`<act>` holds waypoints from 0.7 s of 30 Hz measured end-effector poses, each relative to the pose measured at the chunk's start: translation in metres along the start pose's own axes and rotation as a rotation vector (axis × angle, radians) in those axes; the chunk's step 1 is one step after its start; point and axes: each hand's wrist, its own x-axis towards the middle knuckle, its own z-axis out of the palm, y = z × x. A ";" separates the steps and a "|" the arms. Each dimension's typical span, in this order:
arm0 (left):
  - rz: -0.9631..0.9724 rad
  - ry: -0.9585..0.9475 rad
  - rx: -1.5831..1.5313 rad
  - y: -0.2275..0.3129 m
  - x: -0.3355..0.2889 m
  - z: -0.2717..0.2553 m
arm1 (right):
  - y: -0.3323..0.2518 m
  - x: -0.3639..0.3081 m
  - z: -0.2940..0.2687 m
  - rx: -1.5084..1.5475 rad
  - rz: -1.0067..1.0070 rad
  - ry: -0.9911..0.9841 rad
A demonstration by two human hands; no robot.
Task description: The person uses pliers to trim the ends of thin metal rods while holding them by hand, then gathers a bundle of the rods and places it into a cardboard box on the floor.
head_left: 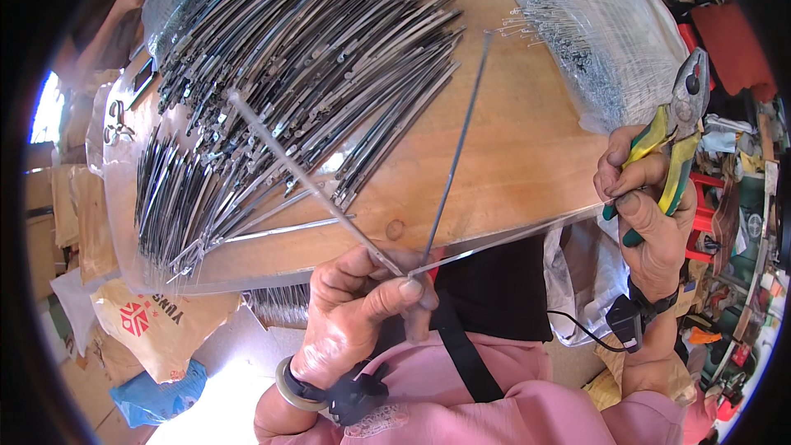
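Note:
My left hand [367, 297] is closed, pinching thin metal ribs where they meet between thumb and fingers. From this pinch a silver rib [301, 175] slants to the upper left, over the pile. A darker rod [458, 152] rises to the upper right. Another thin rib [511, 236] runs right toward my right hand [651, 206]; whether those fingers touch its end, I cannot tell. My right hand is wrapped round combination pliers [682, 144] with yellow and green handles, jaws pointing up. The handles look spread apart.
A large pile of black and silver metal ribs [313, 58] covers the left of the wooden table [503, 140]. Thin wires in clear plastic [606, 41] lie at the far right. A printed bag [156, 325] and blue bag [161, 395] sit below left; a red stool [704, 206] stands right.

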 end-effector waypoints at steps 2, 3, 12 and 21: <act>0.097 0.075 0.160 -0.008 -0.005 -0.003 | 0.001 -0.003 -0.001 0.118 0.061 0.001; 0.103 0.098 0.147 -0.009 -0.006 0.000 | 0.002 -0.006 0.000 0.177 0.104 0.010; 0.175 0.132 0.363 -0.021 -0.007 0.004 | 0.010 -0.028 -0.004 -0.190 0.073 0.070; -0.065 -0.066 0.645 -0.015 0.002 0.006 | 0.026 -0.024 0.021 -0.428 -0.046 -0.219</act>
